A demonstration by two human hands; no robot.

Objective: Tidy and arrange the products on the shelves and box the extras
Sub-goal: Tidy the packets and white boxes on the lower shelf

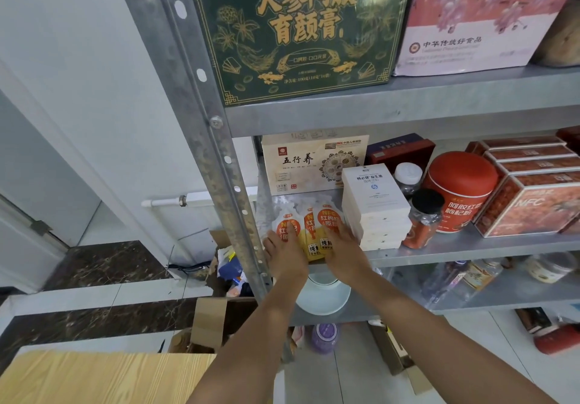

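Orange pouches under left hand and right hand

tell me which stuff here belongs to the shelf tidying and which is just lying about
In the job: orange pouches, with the left hand and right hand flat on them; stack of white boxes beside them; open cardboard box on the floor, likely for extras.
Lying about: white bowl on the shelf below; purple jar on the floor; wooden tabletop.
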